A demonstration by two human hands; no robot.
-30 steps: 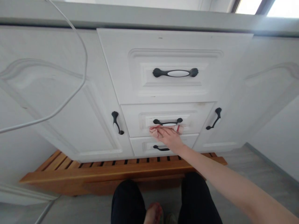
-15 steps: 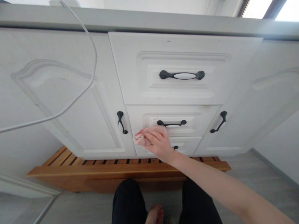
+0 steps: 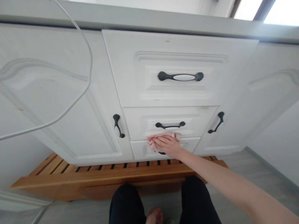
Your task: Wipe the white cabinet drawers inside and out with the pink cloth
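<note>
We see our right hand (image 3: 167,145) reaching out with fingers laid flat, pressing a small white cloth with red marks (image 3: 174,136) against the white cabinet front, right at the seam between the middle white drawer (image 3: 140,124) and the low bottom drawer (image 3: 142,149). The cloth lies under our fingertips, just below the middle drawer's black curved handle (image 3: 170,125) (cloth and handle close, whether touching we cannot tell). The bottom drawer's handle is mostly hidden by the hand. Left and right of the drawers, flat white doors leave open room, each with a black handle near the drawer edge. A white cable (image 3: 77,96) hangs across the left door. A slatted wooden rack (image 3: 105,171) lies below on the floor. Our left hand is out of view.
</note>
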